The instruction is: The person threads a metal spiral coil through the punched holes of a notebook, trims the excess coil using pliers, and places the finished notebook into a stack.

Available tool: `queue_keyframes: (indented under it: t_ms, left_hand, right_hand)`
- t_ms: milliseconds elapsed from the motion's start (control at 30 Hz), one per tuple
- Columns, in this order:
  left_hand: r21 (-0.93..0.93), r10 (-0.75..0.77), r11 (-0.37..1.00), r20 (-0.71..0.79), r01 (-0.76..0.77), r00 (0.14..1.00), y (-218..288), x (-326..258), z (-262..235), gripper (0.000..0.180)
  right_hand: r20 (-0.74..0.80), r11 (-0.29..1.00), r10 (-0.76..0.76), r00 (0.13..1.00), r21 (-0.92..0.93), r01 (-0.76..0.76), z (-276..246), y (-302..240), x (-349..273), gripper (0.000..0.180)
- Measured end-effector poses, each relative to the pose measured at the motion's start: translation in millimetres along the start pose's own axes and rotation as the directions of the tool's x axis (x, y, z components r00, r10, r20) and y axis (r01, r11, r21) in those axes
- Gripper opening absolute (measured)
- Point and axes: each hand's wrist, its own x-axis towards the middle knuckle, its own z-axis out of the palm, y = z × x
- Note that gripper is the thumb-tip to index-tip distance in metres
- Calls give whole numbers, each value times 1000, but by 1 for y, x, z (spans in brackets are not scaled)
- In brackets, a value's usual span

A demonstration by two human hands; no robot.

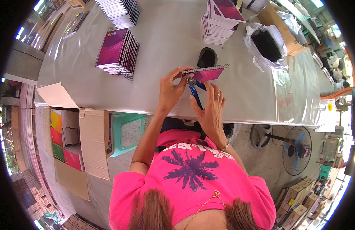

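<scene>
My left hand (170,90) pinches the near-left corner of one spiral notebook (206,73), thumb and fingers closed on its edge just below the wire coil, which runs along the notebook's far side. The notebook sits tilted over the grey table (166,42), right in front of me, near the table's front edge. My right hand (211,109) is wrapped around one pair of blue-handled pliers (194,89); the handles lie in my closed palm and the nose reaches up to the left end of the coil, beside my left fingertips. Whether the nose itself is biting the wire I cannot tell at this size.

On the table I count three stacks of notebooks: one with a magenta cover on top to my left (118,53), one at the far edge (120,11), and one to the right of centre with its top cover lifted (219,21). A dark rounded object (207,57) lies just beyond the notebook I hold. One bundle of black coils sits in clear plastic (267,44) to the right. On the floor to my left stands one open cardboard box (76,142) with coloured covers inside; one fan (294,147) stands to my right.
</scene>
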Motion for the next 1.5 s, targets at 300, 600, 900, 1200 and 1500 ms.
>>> queue_keyframes:
  t_ms: [300, 600, 900, 1200, 1500]
  left_hand:
    - [-44, -50, 998, 11, 51, 999, 0, -4, 0, 28]
    - [28, -72, 997, -20, 72, 997, 6, -6, -3, 25]
    - [346, 89, 936, -55, -65, 994, -13, -14, -1, 25]
    - [120, 27, 993, -305, 11, 952, 48, 4, -48, 30]
    - [374, 322, 925, -685, -65, 654, 67, 45, -169, 25]
  right_hand:
    - [-8, 999, 3, 1000, -45, -3, 3, -2, 0, 60]
    - [20, 1000, 2, 1000, 9, -2, 2, -3, 3, 53]
    - [864, -169, -101, 494, 474, -864, -21, 6, 19, 34]
    - [218, 896, 194, 956, 358, -263, -36, 79, 21, 35]
    - [-189, 887, 266, 945, -335, -317, -40, 155, 17, 52]
